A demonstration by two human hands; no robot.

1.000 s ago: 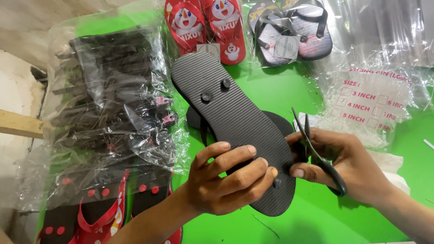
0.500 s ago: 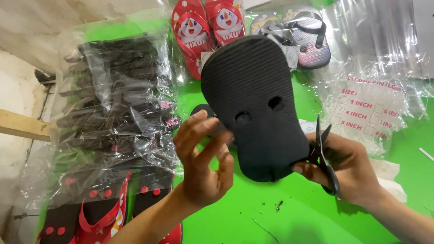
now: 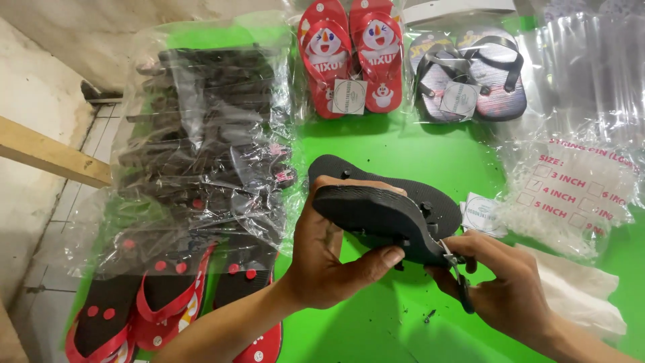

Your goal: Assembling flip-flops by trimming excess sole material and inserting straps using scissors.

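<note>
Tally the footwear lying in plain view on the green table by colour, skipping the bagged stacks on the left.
Black sandals, held in the left hand: 2
Red cartoon sandals: 2
Grey-strapped sandals: 2
Total: 6

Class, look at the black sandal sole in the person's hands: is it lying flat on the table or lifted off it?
Lifted. The left hand holds the black sandal sole tilted above the green table; the right hand holds scissors at its edge.

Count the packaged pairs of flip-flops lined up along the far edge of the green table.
2: a red cartoon-print pair at top centre, and a grey-strapped dark pair just to its right. More may lie beyond the frame's top edge.
</note>
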